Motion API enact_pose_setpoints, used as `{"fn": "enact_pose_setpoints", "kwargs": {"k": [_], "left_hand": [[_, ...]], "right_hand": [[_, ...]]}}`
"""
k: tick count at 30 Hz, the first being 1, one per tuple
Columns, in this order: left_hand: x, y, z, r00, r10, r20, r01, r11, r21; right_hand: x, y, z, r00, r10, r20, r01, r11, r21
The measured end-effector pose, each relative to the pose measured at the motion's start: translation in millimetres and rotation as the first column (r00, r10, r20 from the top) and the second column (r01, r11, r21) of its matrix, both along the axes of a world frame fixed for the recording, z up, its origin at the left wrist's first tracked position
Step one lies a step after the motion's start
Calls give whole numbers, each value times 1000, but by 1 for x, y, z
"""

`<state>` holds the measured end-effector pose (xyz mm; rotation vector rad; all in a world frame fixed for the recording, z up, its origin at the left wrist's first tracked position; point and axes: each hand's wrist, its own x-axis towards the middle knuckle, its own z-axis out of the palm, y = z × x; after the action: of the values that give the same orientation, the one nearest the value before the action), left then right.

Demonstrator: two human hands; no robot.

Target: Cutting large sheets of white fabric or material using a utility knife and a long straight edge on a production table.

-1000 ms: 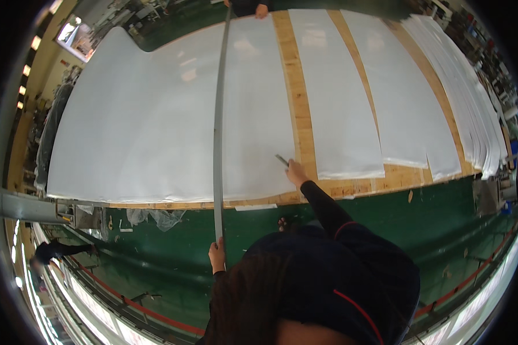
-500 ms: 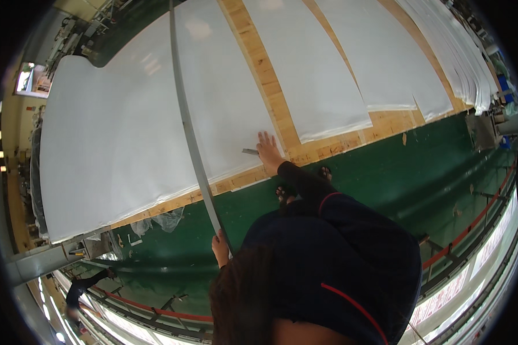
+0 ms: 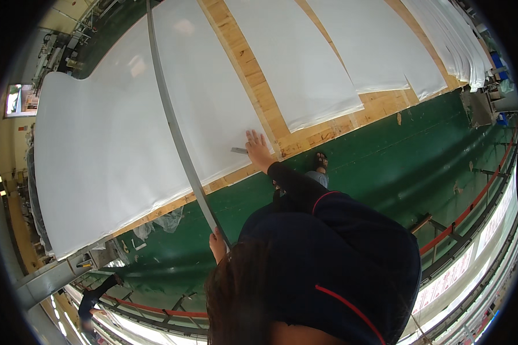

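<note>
"What's the setting?"
"A workshop: green floor [image 3: 374,144], wooden table [image 3: 322,133] spread with white sheeting [image 3: 109,144]."
"And the metal straightedge [image 3: 172,118]?"
"One, long and grey, lying across the sheeting. Its near end juts past the table edge, the left hand's [image 3: 217,244] fingers closed round it."
"The right hand [image 3: 259,150]?"
"Over the sheeting, fingers stretched out. One slim grey hand tool [image 3: 239,150] pokes out leftward by the thumb; I can't tell how it's gripped."
"Further out?"
"Three strips of bare wood [image 3: 239,57], then one layered stack of sheets [image 3: 452,46]."
</note>
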<state>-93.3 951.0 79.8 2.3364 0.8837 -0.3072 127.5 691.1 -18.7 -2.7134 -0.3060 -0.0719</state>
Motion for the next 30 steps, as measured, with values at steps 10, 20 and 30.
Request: {"fn": "enact_pose_setpoints", "kwargs": {"k": [10, 20, 30], "left_hand": [[11, -8, 0, 1000, -17, -26, 17, 1000, -12], [-3, 0, -16, 999, 17, -39, -17, 1000, -15], [-15, 13, -40, 997, 43, 57, -43, 999, -5]], "right_hand": [[6, -10, 3, 999, -2, 36, 2, 1000, -22], [8, -40, 36, 990, 82, -117, -70, 993, 99], [18, -43, 17, 918, 310, -249, -286, 950, 129]]}}
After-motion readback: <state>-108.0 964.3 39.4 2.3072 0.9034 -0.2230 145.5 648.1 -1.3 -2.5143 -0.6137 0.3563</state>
